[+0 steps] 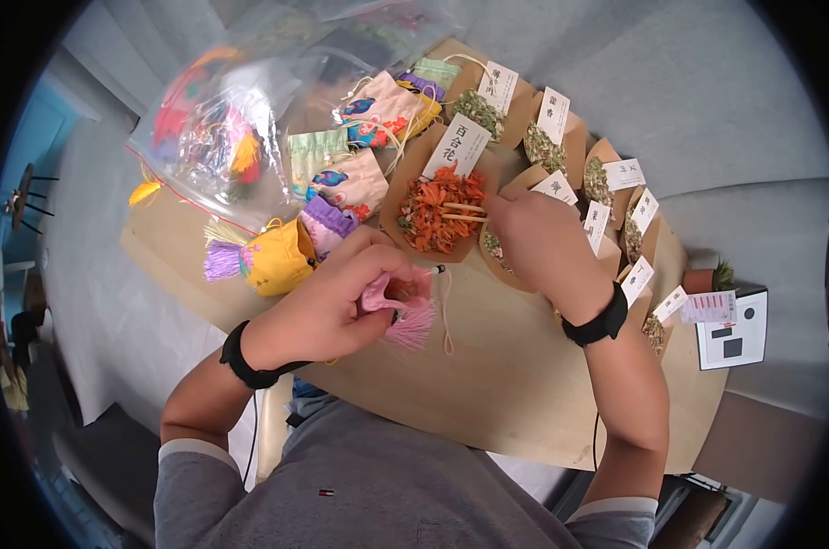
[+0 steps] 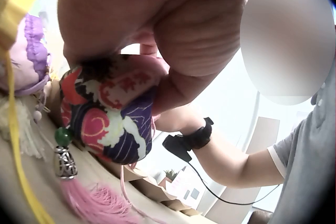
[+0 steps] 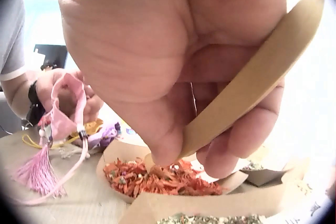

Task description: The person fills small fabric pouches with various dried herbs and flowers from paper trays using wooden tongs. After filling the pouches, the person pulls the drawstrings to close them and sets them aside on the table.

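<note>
My left hand (image 1: pixel 318 302) grips a small pink drawstring pouch (image 1: pixel 375 293), its mouth facing up and gaping. Colourful patterned cloth shows on the pouch (image 2: pixel 113 113) in the left wrist view. Below it hang a green bead (image 2: pixel 63 137) and a pink tassel (image 2: pixel 94 200). My right hand (image 1: pixel 547 238) pinches a pair of wooden tongs (image 3: pixel 252 82) between thumb and fingers. The tips of the tongs reach into orange dried petals (image 1: pixel 437 197), which fill a brown paper tray (image 1: pixel 395 197) with a white label card (image 1: pixel 457 146) at its back.
Several more paper trays of dried herbs (image 1: pixel 544 146) with label cards stand along the right. Left of the petals lie other pouches, among them a yellow one (image 1: pixel 279 259). A clear plastic bag (image 1: pixel 222 128) bulges at the back left. A small potted plant (image 1: pixel 707 277) stands far right.
</note>
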Demonstrator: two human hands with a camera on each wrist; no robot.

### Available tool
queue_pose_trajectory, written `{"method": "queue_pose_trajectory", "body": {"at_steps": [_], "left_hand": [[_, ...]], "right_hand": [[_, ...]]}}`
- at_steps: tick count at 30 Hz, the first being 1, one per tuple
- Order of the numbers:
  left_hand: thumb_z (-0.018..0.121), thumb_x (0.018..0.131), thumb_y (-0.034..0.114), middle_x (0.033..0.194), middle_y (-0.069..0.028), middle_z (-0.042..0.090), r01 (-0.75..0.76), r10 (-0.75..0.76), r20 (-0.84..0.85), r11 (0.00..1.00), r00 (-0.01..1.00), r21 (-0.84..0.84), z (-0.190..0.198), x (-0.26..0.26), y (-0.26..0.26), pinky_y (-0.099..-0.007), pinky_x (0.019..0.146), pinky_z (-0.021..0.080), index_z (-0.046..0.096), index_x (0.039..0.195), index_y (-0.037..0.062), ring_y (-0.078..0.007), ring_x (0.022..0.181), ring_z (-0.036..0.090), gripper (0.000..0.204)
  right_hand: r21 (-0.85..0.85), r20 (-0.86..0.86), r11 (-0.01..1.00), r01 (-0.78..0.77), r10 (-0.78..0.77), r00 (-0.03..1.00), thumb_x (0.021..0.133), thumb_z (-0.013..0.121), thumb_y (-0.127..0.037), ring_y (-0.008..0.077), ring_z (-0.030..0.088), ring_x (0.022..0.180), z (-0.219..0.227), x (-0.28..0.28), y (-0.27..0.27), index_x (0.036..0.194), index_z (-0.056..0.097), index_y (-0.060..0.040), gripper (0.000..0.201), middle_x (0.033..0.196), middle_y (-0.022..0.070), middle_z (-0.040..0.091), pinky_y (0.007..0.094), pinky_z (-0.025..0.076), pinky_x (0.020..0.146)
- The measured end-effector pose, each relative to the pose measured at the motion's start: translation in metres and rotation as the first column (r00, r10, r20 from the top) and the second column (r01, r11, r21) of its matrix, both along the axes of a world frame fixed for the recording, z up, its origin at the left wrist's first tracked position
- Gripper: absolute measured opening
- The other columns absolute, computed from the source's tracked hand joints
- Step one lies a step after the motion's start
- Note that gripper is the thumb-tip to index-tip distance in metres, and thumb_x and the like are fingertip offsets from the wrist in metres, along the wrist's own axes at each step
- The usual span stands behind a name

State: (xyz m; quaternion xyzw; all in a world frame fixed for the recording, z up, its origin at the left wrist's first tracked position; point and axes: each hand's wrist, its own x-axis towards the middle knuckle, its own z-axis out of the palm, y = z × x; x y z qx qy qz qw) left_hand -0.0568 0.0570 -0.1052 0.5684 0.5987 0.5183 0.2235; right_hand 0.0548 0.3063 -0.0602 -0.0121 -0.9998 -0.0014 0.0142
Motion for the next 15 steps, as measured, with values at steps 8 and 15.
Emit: {"method": "queue_pose_trajectory", "body": {"at_steps": [8, 15], "left_hand": [[0.064, 0.078, -0.013, 0.112, -0.0127, 0.049, -0.037, 0.031, -0.224, 0.999, 0.974, -0.021, 0.005, -0.009, 0.006, -0.0344, 0.088, 0.056, 0.055, 0.106, 0.0041, -0.0271, 0.103, 0.06, 0.033], [0.066, 0.08, -0.011, 0.112, -0.0128, 0.049, -0.07, 0.067, -0.085, 0.997, 0.994, -0.03, -0.003, -0.007, 0.013, -0.0357, 0.086, 0.056, 0.052, 0.108, 0.0023, -0.0265, 0.104, 0.061, 0.034]], "right_hand": [[-0.141, -0.016, 0.989, 0.051, -0.054, 0.998, 0.081, 0.066, -0.003, 0.0365, 0.066, 0.079, 0.028, 0.009, 0.011, 0.093, 0.066, -0.001, 0.012, 0.087, 0.0168, 0.066, 0.0454, 0.052, 0.069], [-0.384, -0.034, 0.919, 0.088, -0.109, 0.993, 0.082, 0.07, 0.0, 0.0342, 0.065, 0.077, 0.067, 0.023, 0.011, 0.097, 0.069, 0.0015, 0.015, 0.086, 0.0172, 0.067, 0.0396, 0.05, 0.068]]}}
